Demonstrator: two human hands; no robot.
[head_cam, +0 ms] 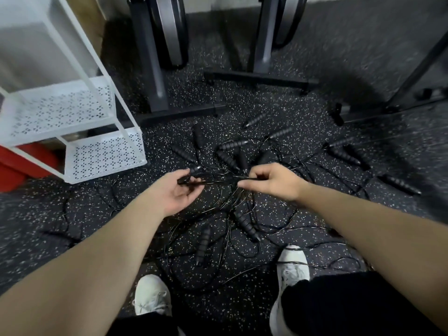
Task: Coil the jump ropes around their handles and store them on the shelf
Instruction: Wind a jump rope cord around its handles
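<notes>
Both shoes (152, 294) framed the tangle; left hand (175, 192) gripped a handle (191, 177), its rope (218, 181) running rightward into my right hand's (271, 181) pinch.

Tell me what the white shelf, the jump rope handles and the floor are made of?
The white shelf looks like painted metal: thin trays punched with tiny holes. The jump rope handles seem to be black foam or rubber, matte and ribbed; I can't tell which. The floor looks like rubber gym matting, dark with pale flecks.
</notes>
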